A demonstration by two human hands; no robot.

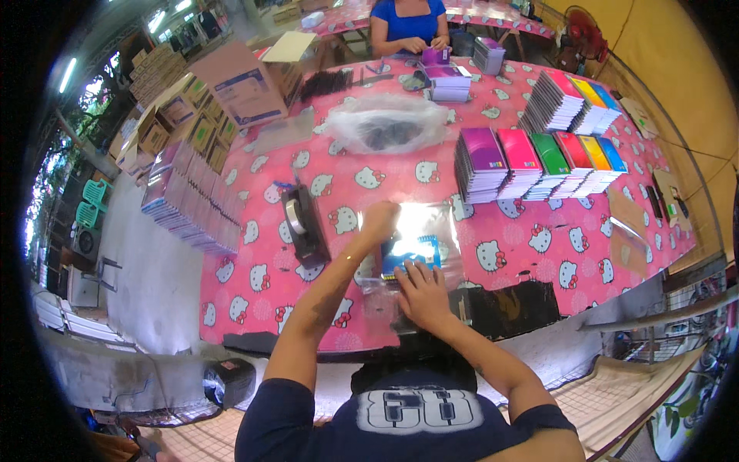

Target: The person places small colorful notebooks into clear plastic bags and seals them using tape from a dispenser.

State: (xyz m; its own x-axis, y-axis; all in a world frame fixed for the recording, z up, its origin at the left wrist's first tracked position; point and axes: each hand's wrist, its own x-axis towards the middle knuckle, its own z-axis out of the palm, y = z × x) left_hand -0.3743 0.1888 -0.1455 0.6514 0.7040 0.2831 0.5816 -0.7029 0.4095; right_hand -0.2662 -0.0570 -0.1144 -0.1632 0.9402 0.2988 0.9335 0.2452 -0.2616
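A spiral notebook with a blue cover [396, 258] lies in front of me inside a clear plastic sleeve [445, 223], which shines with glare. My left hand [379, 223] is closed at the sleeve's upper left edge and seems to pinch the film; its fingertips are partly hidden. Spread and flat, the fingers of my right hand [423, 291] rest on the lower part of the notebook. Left of my left forearm stands a black tape dispenser [305, 225] with a roll of tape in it.
Stacks of coloured notebooks [485, 150] stand at the right, with more [558, 92] behind. Wrapped notebooks [192, 202] line the left edge near cardboard boxes [240, 88]. A bundle of clear plastic [389, 123] lies mid-table. Across the table, a person [408, 31] handles purple notebooks.
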